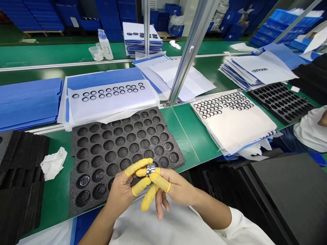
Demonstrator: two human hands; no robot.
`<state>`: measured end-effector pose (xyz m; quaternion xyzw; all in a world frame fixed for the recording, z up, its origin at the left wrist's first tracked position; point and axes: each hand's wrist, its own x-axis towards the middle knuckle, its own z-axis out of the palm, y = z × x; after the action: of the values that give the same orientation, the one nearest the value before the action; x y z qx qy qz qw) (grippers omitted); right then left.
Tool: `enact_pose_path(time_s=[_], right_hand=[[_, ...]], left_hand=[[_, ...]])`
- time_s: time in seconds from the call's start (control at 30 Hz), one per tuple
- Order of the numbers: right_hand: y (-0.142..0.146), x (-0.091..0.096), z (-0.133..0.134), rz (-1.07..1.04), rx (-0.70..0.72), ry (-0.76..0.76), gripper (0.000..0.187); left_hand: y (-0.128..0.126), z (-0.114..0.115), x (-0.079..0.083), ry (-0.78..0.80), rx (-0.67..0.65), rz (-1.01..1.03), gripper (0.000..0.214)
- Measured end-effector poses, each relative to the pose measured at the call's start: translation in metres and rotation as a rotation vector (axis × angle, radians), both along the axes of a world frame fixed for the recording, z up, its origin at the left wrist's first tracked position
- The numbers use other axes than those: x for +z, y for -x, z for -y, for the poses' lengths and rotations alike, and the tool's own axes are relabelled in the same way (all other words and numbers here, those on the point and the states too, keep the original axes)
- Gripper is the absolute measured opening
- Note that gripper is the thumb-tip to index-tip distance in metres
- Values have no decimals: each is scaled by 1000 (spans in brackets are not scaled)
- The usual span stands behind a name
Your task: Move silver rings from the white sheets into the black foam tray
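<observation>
My left hand (125, 185) and my right hand (171, 185) meet over the near edge of a dark foam tray (74, 210). Between their fingertips they pinch a short stack of shiny metal rings (150, 169). Yellow finger cots cover several fingers of both hands. My left thumb and forefinger hold the stack from the left, my right thumb and fingers from the right. Round pockets fill the tray; a few at the near left and right corners contain rings, such as this ring (84, 181). My hands hide part of the tray's near edge.
White sheets with rows of rings lie behind the tray (109, 107) and to the right (230, 127). Stacked black foam (22, 190) and a crumpled tissue (53, 163) are at left. A metal post (187, 54) rises behind the tray. Another person's sleeve (310, 131) shows at right.
</observation>
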<state>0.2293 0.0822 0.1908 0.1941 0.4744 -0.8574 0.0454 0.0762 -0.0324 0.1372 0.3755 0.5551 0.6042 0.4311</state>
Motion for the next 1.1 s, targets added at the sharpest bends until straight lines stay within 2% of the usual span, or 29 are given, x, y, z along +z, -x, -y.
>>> enact_pose_path(time_s=[0.2,0.4,0.57,0.73,0.8,0.97,1.03,1.1], right_hand=[[0,-3,-1,-45,-9,75,73],[-1,-3,-2,10,-74,133,63],[-3,-1,0,-5,-69,132,62],[-4,-4,2,-40,-93,94,62],[-3,-6,1,-43,-176,57,63],[1,-8,-5,-26,-592,82,45],[1,-7,-7,-45,-666,128,38],[1,-6,-7,-70,-675,168,34]], left_hand=[[-1,0,3,-36,27,-58,41],[-3,-1,5,-28,123,-149,40],[-6,1,6,-120,152,-249,39],[-5,4,0,-152,178,-259,49],[-3,6,-3,-156,203,-261,51],[-1,9,0,-138,237,-338,48],[-3,7,5,-155,214,-420,49],[-5,3,9,-200,183,-503,46]])
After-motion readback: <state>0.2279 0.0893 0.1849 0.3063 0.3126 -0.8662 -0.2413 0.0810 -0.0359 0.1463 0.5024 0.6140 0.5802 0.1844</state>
